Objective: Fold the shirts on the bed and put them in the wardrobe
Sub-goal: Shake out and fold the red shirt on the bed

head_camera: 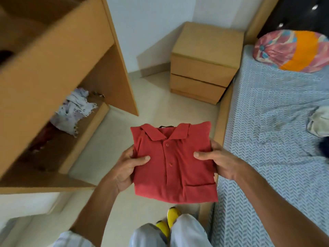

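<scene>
Both hands, the left hand (127, 169) and right hand (219, 160), are clamping fingers on the folded red shirt (173, 164) (keeping it flat) between bed (267, 122) and wardrobe (58, 65).

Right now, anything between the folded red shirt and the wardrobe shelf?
Nothing visible blocks it. The folded red polo, held by the left hand and right hand, faces bare floor up to the open wardrobe. A crumpled pale cloth already sits on the lower shelf, leaving room beside it.
</scene>
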